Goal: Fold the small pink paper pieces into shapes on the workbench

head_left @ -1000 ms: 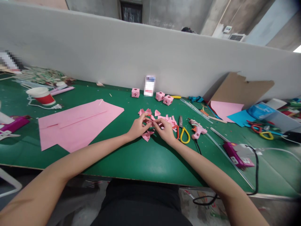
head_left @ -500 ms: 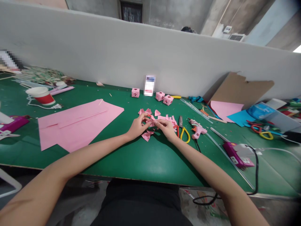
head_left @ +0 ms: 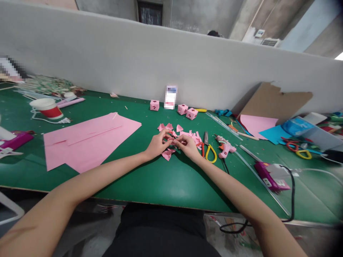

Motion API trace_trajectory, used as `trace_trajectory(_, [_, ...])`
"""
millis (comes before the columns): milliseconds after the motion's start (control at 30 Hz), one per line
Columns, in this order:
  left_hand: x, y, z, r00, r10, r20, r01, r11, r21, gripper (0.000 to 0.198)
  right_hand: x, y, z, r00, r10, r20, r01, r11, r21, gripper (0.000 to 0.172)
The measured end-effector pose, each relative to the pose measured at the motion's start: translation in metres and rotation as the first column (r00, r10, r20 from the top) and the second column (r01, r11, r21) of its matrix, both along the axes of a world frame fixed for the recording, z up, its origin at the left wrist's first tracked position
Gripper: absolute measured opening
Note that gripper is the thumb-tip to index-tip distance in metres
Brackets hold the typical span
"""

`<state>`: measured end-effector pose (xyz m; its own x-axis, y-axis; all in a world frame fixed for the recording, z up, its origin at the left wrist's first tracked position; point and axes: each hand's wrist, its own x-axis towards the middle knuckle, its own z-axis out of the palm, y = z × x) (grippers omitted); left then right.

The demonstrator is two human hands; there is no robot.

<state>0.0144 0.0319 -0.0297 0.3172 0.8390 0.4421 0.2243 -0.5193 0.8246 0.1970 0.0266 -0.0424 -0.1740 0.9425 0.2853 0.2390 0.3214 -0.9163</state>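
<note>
My left hand (head_left: 159, 144) and my right hand (head_left: 187, 145) meet over the middle of the green table, fingertips together. Both pinch a small piece of pink paper, mostly hidden by the fingers. Cut and folded pink paper pieces (head_left: 166, 155) lie around them, with more scraps (head_left: 197, 135) beyond my right fingers. Just right of that hand are scissors with yellow and red handles (head_left: 211, 153) and a pink glue gun (head_left: 227, 148). Several pink paper cubes with cut-out openings stand farther back, one cube (head_left: 154, 105) left of the upright phone-like card (head_left: 170, 97).
Large pink paper sheets (head_left: 91, 141) cover the left of the table (head_left: 150, 189), near a paper cup (head_left: 47, 107). A purple power strip (head_left: 270, 176) with a black cable lies right. Clear glue sticks (head_left: 259, 176) run beside it. A white partition (head_left: 134, 64) borders the back.
My right fingers have shifted slightly left, closer to the left fingertips, and the pink paper between the hands is more covered. The left hand has barely moved.
</note>
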Motion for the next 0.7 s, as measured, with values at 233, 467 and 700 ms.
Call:
trace_trajectory(233, [0.000,0.001,0.000,1.000,-0.014,-0.011,0.014,1.000,0.005,0.026,-0.001,-0.005,0.002,0.965,-0.020,0.261,-0.015,0.992,0.129,0.031])
trace_trajectory(467, [-0.001,0.001,0.000,0.999,-0.051,-0.002,0.051,0.999,-0.001,0.030,-0.004,-0.013,0.009,0.941,-0.033,0.337,-0.055,0.967,0.247,0.028])
trace_trajectory(700, [-0.001,-0.002,0.004,0.994,-0.112,-0.011,0.111,0.994,-0.015,0.036,-0.005,-0.016,0.009,0.940,-0.094,0.327,-0.005,0.957,0.289,0.029])
